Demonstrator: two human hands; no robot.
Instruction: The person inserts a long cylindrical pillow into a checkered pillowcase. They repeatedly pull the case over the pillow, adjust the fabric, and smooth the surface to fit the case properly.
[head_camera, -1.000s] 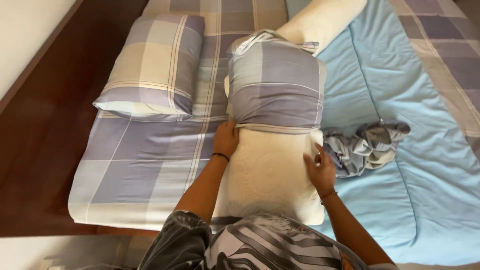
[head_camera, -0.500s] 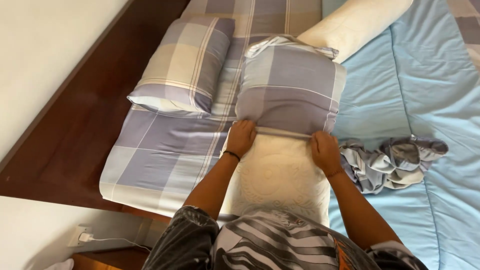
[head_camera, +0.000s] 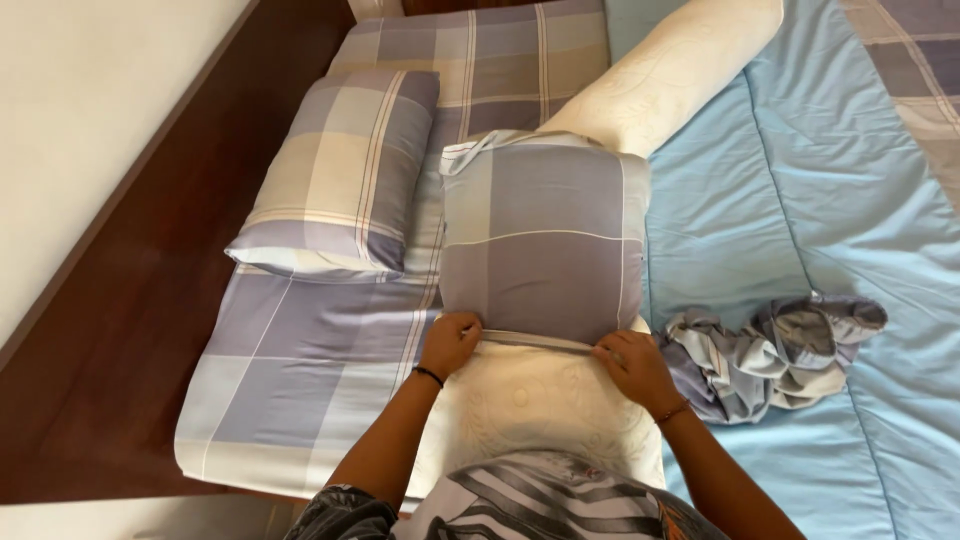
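Observation:
A cream pillow (head_camera: 530, 410) lies on the bed in front of me, its far half inside a grey and purple checked pillowcase (head_camera: 545, 240). My left hand (head_camera: 450, 342) grips the left end of the pillowcase's open hem. My right hand (head_camera: 632, 368) grips the right end of the same hem. Both hands rest on the bare cream part of the pillow.
A covered checked pillow (head_camera: 340, 175) lies to the left on the checked sheet (head_camera: 300, 370). A long cream bolster (head_camera: 680, 70) lies beyond, on a light blue quilt (head_camera: 850, 210). A crumpled checked cloth (head_camera: 770, 355) sits right of my right hand. A dark wooden bed frame (head_camera: 130, 300) runs along the left.
Both hands have moved onto the pillowcase hem and closed on it. The view has shifted, with the bed now lower and more to the right.

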